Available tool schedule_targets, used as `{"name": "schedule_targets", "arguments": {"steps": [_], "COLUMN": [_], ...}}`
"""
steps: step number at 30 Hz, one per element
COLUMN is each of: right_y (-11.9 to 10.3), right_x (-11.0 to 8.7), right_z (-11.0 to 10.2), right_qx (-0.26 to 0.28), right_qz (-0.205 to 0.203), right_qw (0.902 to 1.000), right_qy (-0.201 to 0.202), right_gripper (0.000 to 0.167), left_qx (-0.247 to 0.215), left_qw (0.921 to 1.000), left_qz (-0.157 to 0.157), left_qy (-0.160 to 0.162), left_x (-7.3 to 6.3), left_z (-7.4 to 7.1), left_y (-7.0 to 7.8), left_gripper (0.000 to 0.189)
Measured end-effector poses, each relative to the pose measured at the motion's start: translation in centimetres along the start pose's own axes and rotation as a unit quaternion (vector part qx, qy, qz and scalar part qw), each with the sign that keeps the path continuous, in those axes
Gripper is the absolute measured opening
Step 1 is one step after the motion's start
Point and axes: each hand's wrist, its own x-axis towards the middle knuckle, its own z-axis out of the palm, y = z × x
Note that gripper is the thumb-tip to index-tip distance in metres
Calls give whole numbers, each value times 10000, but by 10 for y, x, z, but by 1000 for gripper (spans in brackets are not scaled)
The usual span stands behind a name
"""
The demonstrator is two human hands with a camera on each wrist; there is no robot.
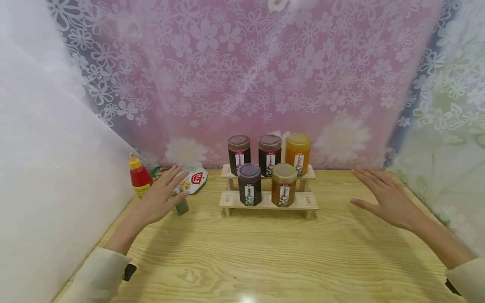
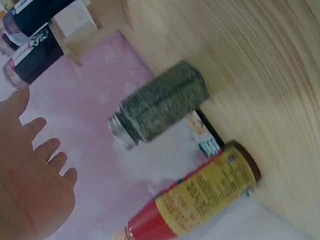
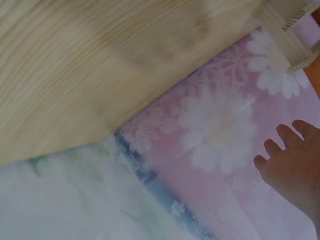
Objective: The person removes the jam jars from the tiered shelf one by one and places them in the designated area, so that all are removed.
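My left hand (image 1: 159,198) hovers over the left side of the table with its fingers straight and nothing held. Partly behind it are a small glass jar of dried green herbs (image 2: 162,102) with a metal cap, a red squeeze bottle (image 1: 140,179) with a yellow cap, and a white and green packet (image 1: 197,179). On the right, my right hand (image 1: 392,204) is held out above the table, fingers extended and thumb apart, also holding nothing. Between the hands stands a two-step wooden rack (image 1: 267,200) carrying several lidded jars.
Dark jars (image 1: 250,187) and an amber jar (image 1: 284,187) sit on the rack, with a yellow-orange jar (image 1: 298,153) at the back right. A pink floral curtain (image 1: 246,84) hangs behind the wooden table (image 1: 242,256); pale sheets (image 1: 45,147) close off both sides.
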Motion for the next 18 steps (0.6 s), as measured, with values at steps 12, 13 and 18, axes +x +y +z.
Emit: {"name": "schedule_targets", "arguments": {"steps": [12, 13, 18], "right_y": [-42, -44, -50], "right_x": [23, 25, 36], "right_z": [1, 3, 14], "right_qx": [2520, 2648, 3201], "right_qz": [1232, 1225, 1156], "right_qw": [9543, 9508, 9353], "right_qy": [-1035, -1043, -971], "right_gripper": [80, 79, 80], "left_qx": [-2583, -2664, -3147], "left_qw": [9603, 9575, 9400], "left_qz": [-898, -948, -1151], "left_qy": [-546, -564, -647], "left_x": [14, 16, 26], "left_z": [45, 49, 66], "left_y": [10, 10, 15], "left_gripper": [62, 63, 65]}}
